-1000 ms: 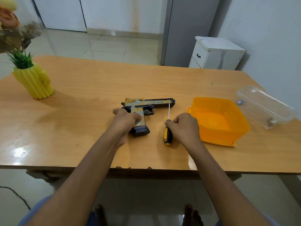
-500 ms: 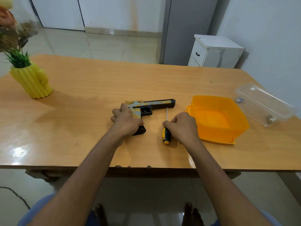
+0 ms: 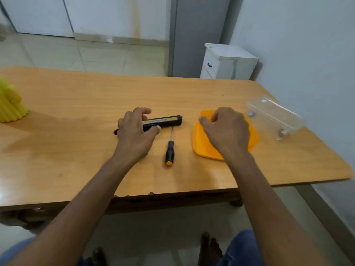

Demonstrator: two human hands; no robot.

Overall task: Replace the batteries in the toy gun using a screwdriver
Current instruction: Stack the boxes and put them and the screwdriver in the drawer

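Note:
The black and yellow toy gun (image 3: pixel 163 121) lies on the wooden table (image 3: pixel 76 104), barrel pointing right. My left hand (image 3: pixel 134 133) covers its grip end, with the thumb against the barrel's near side and the fingers over the far side. The screwdriver (image 3: pixel 170 151), black handle with an orange end, lies loose on the table just right of that hand, tip toward the gun. My right hand (image 3: pixel 226 129) hovers over the orange container (image 3: pixel 201 148), fingers loosely curled and holding nothing.
A clear plastic box (image 3: pixel 274 117) with small items inside lies at the right side of the table. A yellow cactus-shaped vase (image 3: pixel 10 104) stands at the far left. A white cabinet (image 3: pixel 228 62) stands beyond the table by the wall.
My right hand let go of the screwdriver and moved right, over the orange container. The screwdriver now lies free. My left hand stays on the gun. The view has shifted right.

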